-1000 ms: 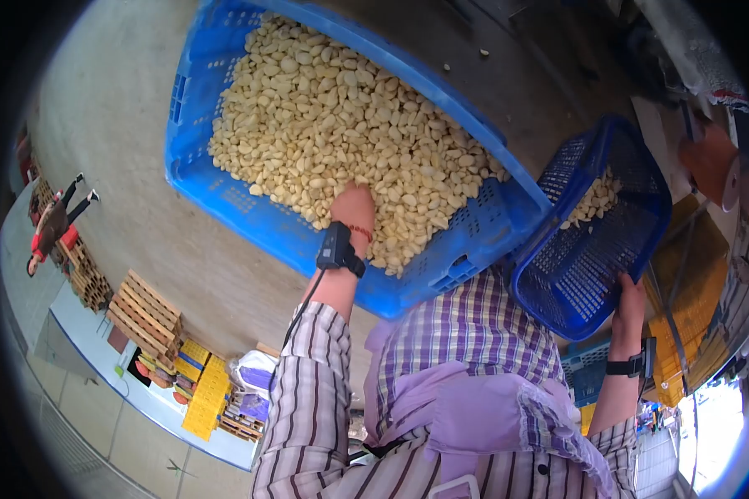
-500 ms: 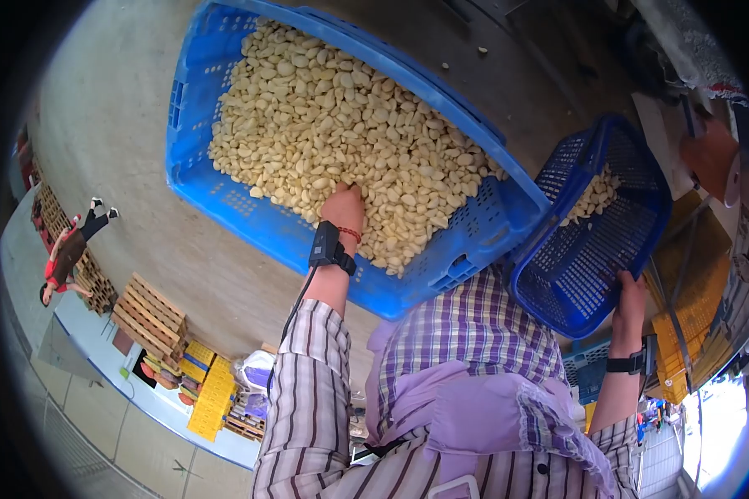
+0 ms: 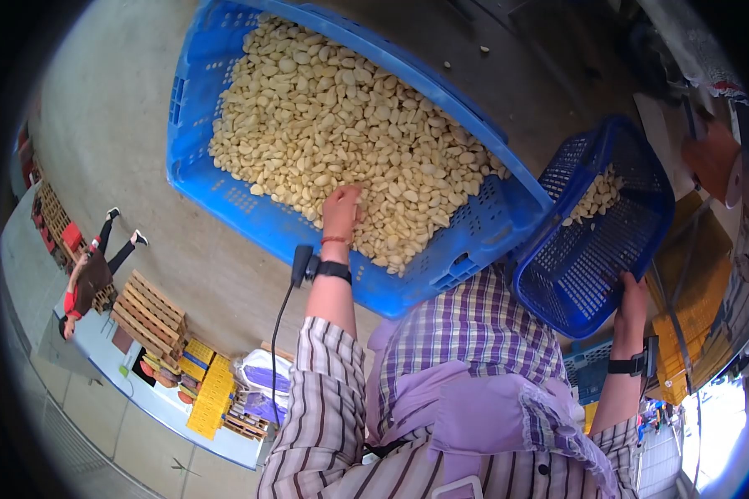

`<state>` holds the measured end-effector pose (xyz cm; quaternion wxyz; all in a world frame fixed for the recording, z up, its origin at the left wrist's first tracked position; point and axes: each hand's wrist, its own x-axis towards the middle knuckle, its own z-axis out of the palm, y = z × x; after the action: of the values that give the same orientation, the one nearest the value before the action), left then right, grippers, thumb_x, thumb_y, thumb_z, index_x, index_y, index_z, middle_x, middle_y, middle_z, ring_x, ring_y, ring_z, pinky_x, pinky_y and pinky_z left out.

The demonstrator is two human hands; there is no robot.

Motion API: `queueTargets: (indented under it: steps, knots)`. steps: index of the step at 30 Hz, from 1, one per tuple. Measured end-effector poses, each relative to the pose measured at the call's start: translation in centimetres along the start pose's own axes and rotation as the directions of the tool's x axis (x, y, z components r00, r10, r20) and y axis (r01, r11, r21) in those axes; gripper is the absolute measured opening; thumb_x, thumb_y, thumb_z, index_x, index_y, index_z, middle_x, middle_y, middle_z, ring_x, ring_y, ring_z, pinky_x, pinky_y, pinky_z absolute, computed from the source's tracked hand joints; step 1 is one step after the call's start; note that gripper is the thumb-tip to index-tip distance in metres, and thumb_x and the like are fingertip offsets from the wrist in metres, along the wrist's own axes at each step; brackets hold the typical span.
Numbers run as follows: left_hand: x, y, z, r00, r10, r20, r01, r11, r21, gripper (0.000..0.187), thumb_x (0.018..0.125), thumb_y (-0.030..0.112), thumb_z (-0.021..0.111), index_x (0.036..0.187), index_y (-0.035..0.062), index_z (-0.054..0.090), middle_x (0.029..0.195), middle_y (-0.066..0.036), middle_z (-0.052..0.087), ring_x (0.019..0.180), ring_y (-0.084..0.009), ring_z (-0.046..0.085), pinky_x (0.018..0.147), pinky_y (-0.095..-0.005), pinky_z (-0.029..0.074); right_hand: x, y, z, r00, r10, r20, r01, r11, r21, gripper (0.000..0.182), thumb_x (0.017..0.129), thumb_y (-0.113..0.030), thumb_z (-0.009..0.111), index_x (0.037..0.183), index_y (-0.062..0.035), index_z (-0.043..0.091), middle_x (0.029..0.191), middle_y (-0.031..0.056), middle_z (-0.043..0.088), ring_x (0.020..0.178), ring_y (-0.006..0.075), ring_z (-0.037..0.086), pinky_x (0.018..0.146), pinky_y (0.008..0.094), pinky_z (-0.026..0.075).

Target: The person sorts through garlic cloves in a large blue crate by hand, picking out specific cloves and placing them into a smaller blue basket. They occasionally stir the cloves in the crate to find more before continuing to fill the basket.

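A large blue crate (image 3: pixel 225 195) holds a broad heap of pale peeled garlic cloves (image 3: pixel 324 108). My left hand (image 3: pixel 341 209) is at the near side of the heap, its fingers curled inward against the cloves. Whatever may be inside those fingers is hidden. On the right, my right hand (image 3: pixel 632 299) grips the near rim of a dark blue basket (image 3: pixel 570 287), which is tilted beside the crate's right end. A small pile of cloves (image 3: pixel 599 195) lies in that basket.
Two loose cloves lie on the floor (image 3: pixel 466 54) past the crate. Wooden pallets (image 3: pixel 148 316) and yellow plastic pallets (image 3: pixel 212 399) stand at the left. A person (image 3: pixel 87 270) in a red top walks there. Yellow sheeting (image 3: pixel 691 291) is on the right. A cable (image 3: pixel 275 358) hangs from my left wrist.
My left hand has turned at the wrist and drawn slightly back toward me at the heap. My right hand keeps its grip on the basket. The distant person has walked on.
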<state>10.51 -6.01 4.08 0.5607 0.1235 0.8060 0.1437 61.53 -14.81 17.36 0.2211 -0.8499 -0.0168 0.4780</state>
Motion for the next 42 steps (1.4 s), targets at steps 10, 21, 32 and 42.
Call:
queueTargets:
  steps: [10, 21, 32, 42]
  knots:
    - [2.8, -0.2, 0.7, 0.964, 0.267, 0.017, -0.242, 0.899, -0.366, 0.022, 0.084, 0.025, 0.06, 0.097, 0.0076, 0.065, 0.099, -0.009, 0.062, 0.068, -0.018, 0.056, 0.048, -0.0246, 0.044, 0.7, 0.8, -0.5, 1.0, -0.021, 0.02, 0.021, 1.0, 0.008, 0.032, 0.085, -0.005, 0.045, 0.113, 0.0036, 0.057, 0.107, 0.011, 0.063, 0.095, 0.0179, 0.059, 0.088, 0.0293, 0.044]
    - [3.7, 0.6, 1.9, 0.974, 0.223, 0.022, -0.224, 0.966, 0.125, 0.017, 0.082, 0.019, 0.059, 0.097, 0.0103, 0.06, 0.088, -0.008, 0.061, 0.063, -0.0178, 0.055, 0.044, -0.0282, 0.041, 0.1, 0.4, -0.3, 1.0, -0.002, 0.013, 0.002, 1.0, 0.005, 0.034, 0.086, -0.007, 0.046, 0.116, 0.0047, 0.053, 0.111, 0.0119, 0.06, 0.098, 0.019, 0.057, 0.09, 0.0298, 0.042]
    - [-8.2, 6.2, 7.7, 0.522, 0.6, 0.606, 0.103, 0.661, -0.744, 0.019, 0.08, 0.02, 0.056, 0.094, 0.0075, 0.053, 0.083, -0.013, 0.058, 0.06, -0.0172, 0.053, 0.044, -0.0243, 0.043, -0.2, 0.1, 0.2, 1.0, 0.005, -0.002, -0.005, 1.0, 0.008, 0.032, 0.085, -0.006, 0.047, 0.115, 0.003, 0.056, 0.109, 0.0115, 0.063, 0.096, 0.0181, 0.059, 0.087, 0.028, 0.044]
    - [-19.3, 11.5, 14.7, 0.254, 0.816, 0.52, -0.901, 0.395, -0.179, 0.047, 0.071, 0.02, 0.073, 0.113, 0.0064, 0.059, 0.123, -0.016, 0.054, 0.119, -0.0352, 0.047, 0.104, -0.0452, 0.033, 0.0, -0.1, -0.3, 0.999, -0.03, 0.017, 0.031, 1.0, -0.004, 0.033, 0.085, -0.005, 0.047, 0.115, 0.0038, 0.055, 0.109, 0.0111, 0.062, 0.095, 0.018, 0.059, 0.086, 0.0284, 0.046]
